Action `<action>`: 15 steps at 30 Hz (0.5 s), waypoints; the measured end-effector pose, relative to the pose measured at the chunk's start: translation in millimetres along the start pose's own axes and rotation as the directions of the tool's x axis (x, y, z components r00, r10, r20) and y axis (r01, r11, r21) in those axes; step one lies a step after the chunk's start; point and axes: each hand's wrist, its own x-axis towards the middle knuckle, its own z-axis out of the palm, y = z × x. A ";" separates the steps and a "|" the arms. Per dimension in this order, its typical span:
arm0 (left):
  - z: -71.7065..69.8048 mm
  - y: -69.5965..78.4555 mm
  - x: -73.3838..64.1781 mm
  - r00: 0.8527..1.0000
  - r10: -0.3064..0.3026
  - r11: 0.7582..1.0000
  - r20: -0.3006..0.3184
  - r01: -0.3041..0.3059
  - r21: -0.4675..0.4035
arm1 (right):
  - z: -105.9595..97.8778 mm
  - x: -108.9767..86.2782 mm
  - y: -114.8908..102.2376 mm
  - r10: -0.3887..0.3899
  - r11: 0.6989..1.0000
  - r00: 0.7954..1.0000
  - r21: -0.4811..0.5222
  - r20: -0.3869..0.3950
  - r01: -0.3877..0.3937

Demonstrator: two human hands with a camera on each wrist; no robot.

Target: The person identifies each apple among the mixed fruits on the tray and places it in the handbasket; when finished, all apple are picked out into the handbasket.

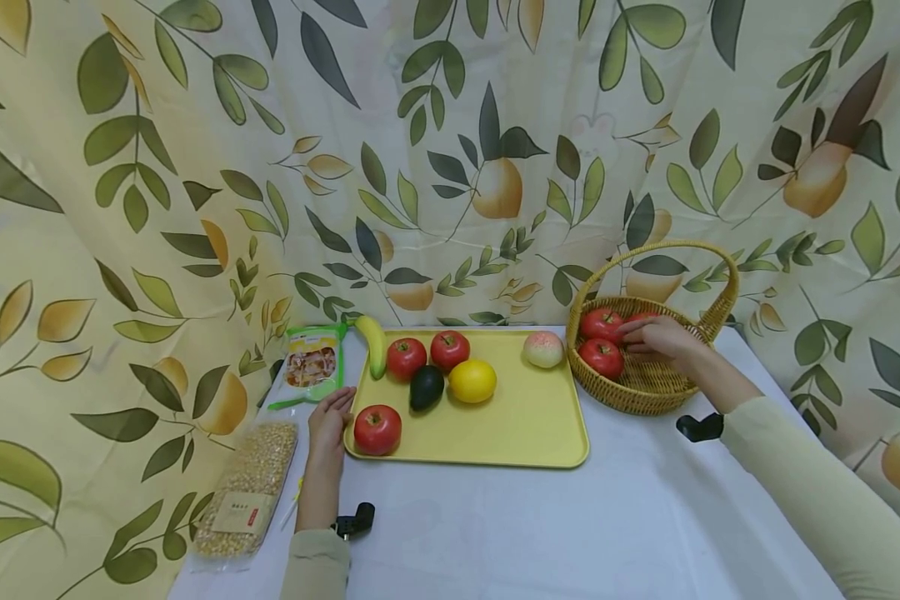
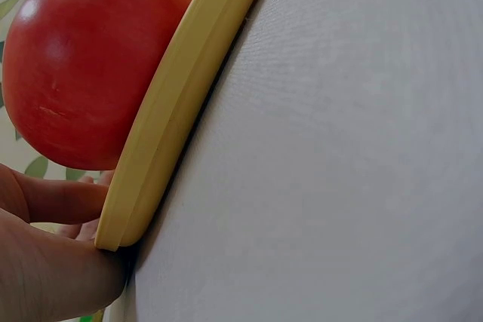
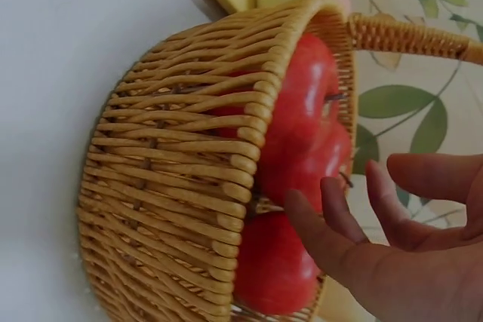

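Note:
My left hand [image 1: 328, 425] grips the left rim of the yellow tray [image 1: 525, 425], its thumb over the edge in the left wrist view. Just inside that rim sits a red apple [image 1: 377, 430]. Over the wicker basket [image 1: 633, 402] at the right, my right hand [image 1: 660, 340] reaches in with fingers apart and slightly bent, holding nothing. Inside the basket lie red apples, one at the back left [image 1: 602, 323], one in front [image 1: 601, 358] and one partly hidden behind the fingers. In the right wrist view, the fingertips hover beside the apples [image 3: 275, 262].
On the tray are a banana [image 1: 373, 346], two more apples [image 1: 406, 359], an avocado [image 1: 426, 388], a lemon [image 1: 472, 381] and a peach [image 1: 543, 349]. Left of it lie a green-edged food packet [image 1: 311, 367] and a bag of corn kernels [image 1: 251, 483]. The basket's tall handle [image 1: 656, 247] arches above.

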 end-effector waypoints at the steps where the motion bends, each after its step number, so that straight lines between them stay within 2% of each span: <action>1: -0.4 -0.4 0.3 1.000 0.000 1.000 -0.003 0.000 0.001 | 0.5 -2.2 -1.9 -0.001 1.000 1.000 0.007 -0.001 0.001; 15: -0.3 -1.3 1.4 1.000 0.012 1.000 0.004 -0.012 -0.017 | 16.2 -24.9 -19.3 -0.062 0.998 0.998 0.010 -0.033 0.062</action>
